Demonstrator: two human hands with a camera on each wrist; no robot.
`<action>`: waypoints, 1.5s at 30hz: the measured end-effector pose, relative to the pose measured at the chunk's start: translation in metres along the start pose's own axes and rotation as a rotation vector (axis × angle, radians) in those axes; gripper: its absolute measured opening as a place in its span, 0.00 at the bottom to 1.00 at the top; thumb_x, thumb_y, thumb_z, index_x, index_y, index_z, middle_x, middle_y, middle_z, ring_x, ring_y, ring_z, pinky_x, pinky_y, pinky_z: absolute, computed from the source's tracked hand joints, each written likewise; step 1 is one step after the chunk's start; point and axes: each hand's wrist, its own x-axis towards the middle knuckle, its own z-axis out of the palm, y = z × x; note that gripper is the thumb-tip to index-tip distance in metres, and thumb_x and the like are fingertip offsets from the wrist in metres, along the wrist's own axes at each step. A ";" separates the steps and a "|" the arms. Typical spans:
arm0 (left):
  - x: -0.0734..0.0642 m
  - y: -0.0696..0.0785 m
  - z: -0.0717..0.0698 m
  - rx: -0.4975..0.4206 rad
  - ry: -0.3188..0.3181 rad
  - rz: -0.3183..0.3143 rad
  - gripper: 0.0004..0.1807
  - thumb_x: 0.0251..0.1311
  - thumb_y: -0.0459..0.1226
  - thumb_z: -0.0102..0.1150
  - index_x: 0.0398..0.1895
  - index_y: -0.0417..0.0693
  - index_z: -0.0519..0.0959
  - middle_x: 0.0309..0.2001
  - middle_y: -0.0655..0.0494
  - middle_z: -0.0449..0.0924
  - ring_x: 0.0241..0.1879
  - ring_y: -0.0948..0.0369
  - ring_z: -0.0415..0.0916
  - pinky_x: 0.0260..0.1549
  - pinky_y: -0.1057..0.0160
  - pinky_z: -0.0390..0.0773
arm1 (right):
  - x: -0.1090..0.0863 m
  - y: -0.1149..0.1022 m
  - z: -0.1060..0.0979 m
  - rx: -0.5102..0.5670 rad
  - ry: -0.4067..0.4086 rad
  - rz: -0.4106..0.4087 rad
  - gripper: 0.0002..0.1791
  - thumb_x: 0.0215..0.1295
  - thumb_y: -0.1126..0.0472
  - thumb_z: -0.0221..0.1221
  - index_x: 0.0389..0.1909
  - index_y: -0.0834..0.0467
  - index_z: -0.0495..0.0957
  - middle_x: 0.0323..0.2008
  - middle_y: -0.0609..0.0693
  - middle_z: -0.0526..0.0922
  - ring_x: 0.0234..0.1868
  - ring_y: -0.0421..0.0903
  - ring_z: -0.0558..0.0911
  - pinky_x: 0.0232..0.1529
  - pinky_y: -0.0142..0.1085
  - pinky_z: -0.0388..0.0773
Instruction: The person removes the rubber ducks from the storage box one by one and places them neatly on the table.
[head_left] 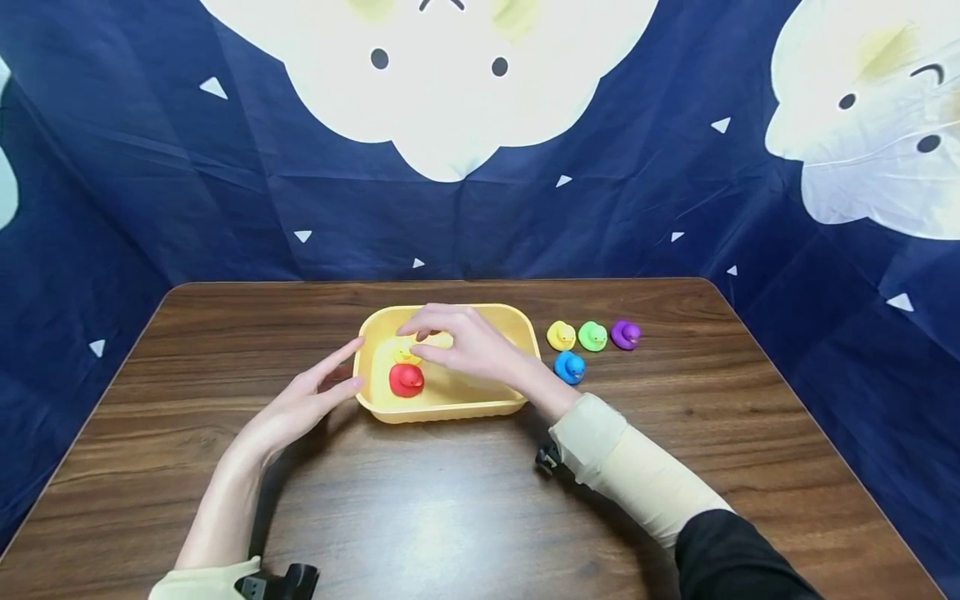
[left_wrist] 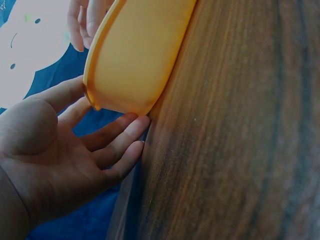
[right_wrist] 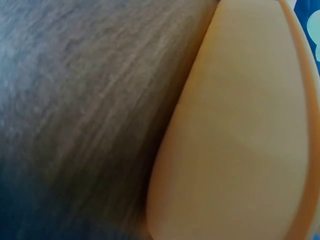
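Observation:
A pale yellow plastic tray [head_left: 450,409] stands on the table. In it a red rubber duck [head_left: 407,381] sits at the left, with a yellow rubber duck [head_left: 406,353] just behind it. My right hand [head_left: 471,343] reaches over the tray's right part, its curled fingers and thumb pinching the top of the yellow duck. With fingers spread, my left hand [head_left: 300,410] touches the tray's left end, fingertips along the rim and lower wall in the left wrist view. The right wrist view shows the tray's outer side [right_wrist: 240,125], and the right hand is out of sight there.
Right of the tray, a second yellow duck [head_left: 561,336], a green duck [head_left: 592,336] and a purple duck [head_left: 626,334] form a row, with a blue duck [head_left: 569,367] in front. A dark blue cloth [head_left: 465,217] with white cloud prints hangs behind the wooden table [head_left: 420,508].

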 end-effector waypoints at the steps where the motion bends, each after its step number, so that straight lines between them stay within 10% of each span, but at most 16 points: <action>1: 0.000 0.000 0.000 -0.002 0.000 0.002 0.38 0.76 0.51 0.54 0.84 0.68 0.50 0.76 0.40 0.63 0.72 0.43 0.64 0.67 0.39 0.64 | 0.000 0.000 0.001 0.002 -0.007 -0.003 0.15 0.65 0.62 0.70 0.53 0.55 0.86 0.48 0.50 0.88 0.47 0.46 0.86 0.52 0.39 0.83; 45: 0.000 0.000 0.001 -0.010 0.002 0.005 0.39 0.75 0.51 0.54 0.84 0.67 0.50 0.80 0.41 0.57 0.74 0.42 0.61 0.69 0.36 0.62 | -0.006 0.012 0.022 -0.048 -0.216 0.010 0.11 0.63 0.58 0.72 0.47 0.49 0.88 0.43 0.40 0.86 0.47 0.37 0.84 0.57 0.31 0.78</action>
